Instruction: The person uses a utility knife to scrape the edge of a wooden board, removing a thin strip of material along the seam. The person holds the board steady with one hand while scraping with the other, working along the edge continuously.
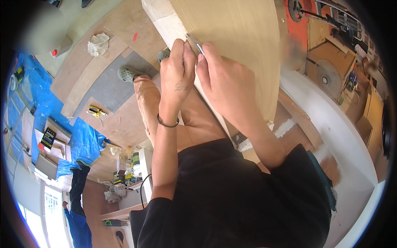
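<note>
A pale wood-grain panel (248, 37) stands before me, with a whitish edge face (163, 18) along its left side. My right hand (229, 84) is closed around a slim silver blade-like tool (195, 44), its tip at the panel's left edge. Just left of it, my left hand (177, 72) is closed with thumb and fingers pressed together against that same edge. Whatever lies between the left fingers is hidden. The two hands almost touch.
Yellow-handled pliers (96, 110) and a crumpled white plastic bag (98, 44) lie on floor boards at left. Blue sheeting (39, 87) spreads beyond. A fan (326, 76) stands at right. Another person in blue (78, 223) is at lower left.
</note>
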`<control>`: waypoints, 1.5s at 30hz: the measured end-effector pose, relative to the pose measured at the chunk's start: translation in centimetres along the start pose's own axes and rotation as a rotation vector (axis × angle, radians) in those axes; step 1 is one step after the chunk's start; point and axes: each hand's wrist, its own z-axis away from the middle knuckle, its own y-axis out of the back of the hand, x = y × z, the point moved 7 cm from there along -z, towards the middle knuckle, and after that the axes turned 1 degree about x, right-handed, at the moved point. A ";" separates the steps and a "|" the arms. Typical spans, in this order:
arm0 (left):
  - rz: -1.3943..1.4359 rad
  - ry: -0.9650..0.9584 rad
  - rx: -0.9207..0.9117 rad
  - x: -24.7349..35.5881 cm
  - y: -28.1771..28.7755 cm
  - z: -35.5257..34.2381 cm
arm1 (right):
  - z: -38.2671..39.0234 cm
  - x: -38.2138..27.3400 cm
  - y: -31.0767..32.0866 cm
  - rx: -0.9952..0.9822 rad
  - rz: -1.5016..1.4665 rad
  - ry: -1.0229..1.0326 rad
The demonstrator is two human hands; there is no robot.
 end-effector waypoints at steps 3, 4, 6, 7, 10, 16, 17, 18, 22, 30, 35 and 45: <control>0.003 0.004 0.006 -0.2 -0.1 0.0 | 0.1 0.0 -0.2 0.002 0.026 0.002; 0.000 0.012 0.004 -0.4 -0.1 0.1 | 0.1 0.0 -0.3 0.001 0.032 0.002; -0.006 0.010 0.009 -0.7 -0.2 0.1 | 0.2 0.0 -0.5 0.013 0.047 0.009; -0.009 0.001 0.016 -0.8 -0.3 0.1 | 0.1 0.0 -0.6 0.021 0.055 0.013; -0.054 0.035 0.004 -0.9 -0.5 0.1 | 0.6 -0.4 -0.6 0.046 0.131 -0.007; -0.045 -0.001 0.035 -1.4 -0.5 0.4 | 1.1 -0.9 -1.0 0.146 0.227 0.079; -0.051 0.002 0.028 -1.6 -0.6 0.3 | 1.1 -1.0 -1.0 0.174 0.228 0.107; -0.061 0.008 0.019 -1.7 -0.6 0.3 | 1.1 -1.0 -1.0 0.182 0.222 0.101; -0.074 0.011 0.000 -1.5 -0.6 0.3 | 1.0 -0.7 -1.0 0.190 0.193 0.076; -0.027 0.052 -0.013 -1.1 -0.4 0.3 | 1.0 -0.7 -1.1 0.104 0.153 -0.001; -0.048 0.043 -0.011 -1.2 -0.4 0.4 | 0.9 -0.6 -0.9 0.121 0.124 0.001; -0.142 -0.025 0.027 -0.7 -0.4 0.5 | 0.3 -0.7 -0.7 -0.041 0.071 -0.032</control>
